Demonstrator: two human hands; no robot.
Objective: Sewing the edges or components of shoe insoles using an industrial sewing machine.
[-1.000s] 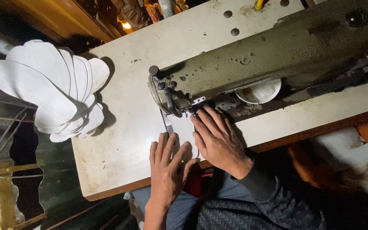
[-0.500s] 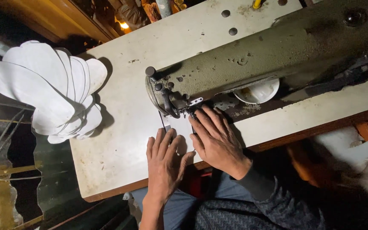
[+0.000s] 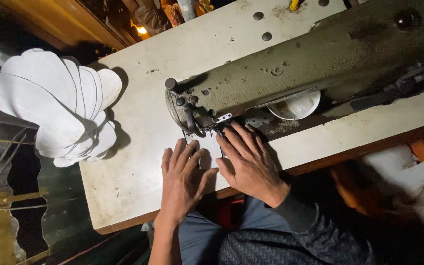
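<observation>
Both hands lie flat on a small white piece of material (image 3: 211, 153) that sits on the surface (image 3: 138, 127) right under the head of the sewing machine (image 3: 290, 73). The left hand (image 3: 182, 179) presses down with fingers spread, its grip released and grasping nothing; the right hand (image 3: 249, 164) is also flat and open, its fingertips (image 3: 229, 131) just beside the needle area (image 3: 218, 128). The main danger, as I judge it, is those right fingertips: they are so near the needle that a small slide forward could bring them under it. The piece is small and mostly covered by the hands, so uneven pressure between the two hands could turn it and pull the seam off line. Room is tight behind, where the machine's arm blocks the way, and the near edge of the surface lies close under the wrists, so there is little space to draw back. To the left the surface is open as far as its left edge, where a fanned stack of white cut pieces (image 3: 55, 105) overhangs; a wide sweep that way could knock them off. A white bowl (image 3: 296, 105) sits beneath the machine arm to the right.
</observation>
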